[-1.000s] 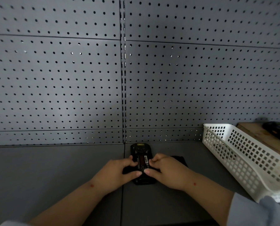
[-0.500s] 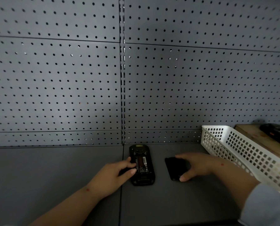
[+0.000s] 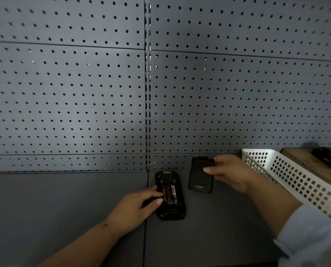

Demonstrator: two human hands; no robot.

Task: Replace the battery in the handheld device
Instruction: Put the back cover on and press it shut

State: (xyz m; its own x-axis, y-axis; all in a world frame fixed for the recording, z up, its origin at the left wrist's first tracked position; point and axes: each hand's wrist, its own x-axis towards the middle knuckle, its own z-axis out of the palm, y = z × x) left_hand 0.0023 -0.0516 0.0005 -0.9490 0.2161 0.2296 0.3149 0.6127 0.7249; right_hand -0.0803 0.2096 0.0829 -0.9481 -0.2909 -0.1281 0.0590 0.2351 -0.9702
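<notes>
The black handheld device (image 3: 170, 211) lies face down on the grey table, its back open so the battery (image 3: 170, 195) with a red label shows in the compartment. My left hand (image 3: 135, 207) rests against the device's left side, thumb and fingertips touching it. My right hand (image 3: 230, 173) holds the black back cover (image 3: 199, 176) by its right edge, lifted off the table and tilted, to the right of the device.
A white perforated plastic basket (image 3: 287, 174) stands at the right. Behind it is a wooden surface (image 3: 305, 160) with a dark object (image 3: 328, 156) on it. A grey pegboard wall (image 3: 103, 93) rises right behind the device.
My right hand left the device, went right to the black cover lying on the table and has picked it up. My left hand stayed at the device's left side.
</notes>
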